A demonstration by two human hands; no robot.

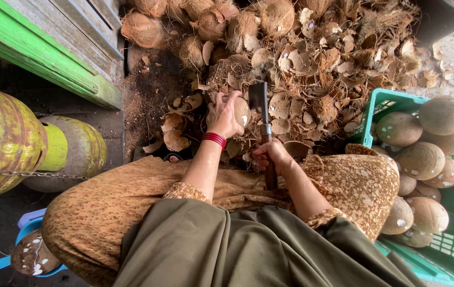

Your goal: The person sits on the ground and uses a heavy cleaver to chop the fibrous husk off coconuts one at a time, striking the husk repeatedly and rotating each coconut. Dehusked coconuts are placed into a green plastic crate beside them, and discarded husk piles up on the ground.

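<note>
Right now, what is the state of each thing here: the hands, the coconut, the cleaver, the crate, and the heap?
Left hand: closed around a coconut, steadying it.
Coconut: partly peeled, white spots showing.
Right hand: fist closed on the cleaver handle.
Cleaver: upright, blade beside the coconut.
Green crate: open, part filled with peeled coconuts.
Shell heap: loose, broken husk pieces.
Gas cylinders: chained together.
</note>
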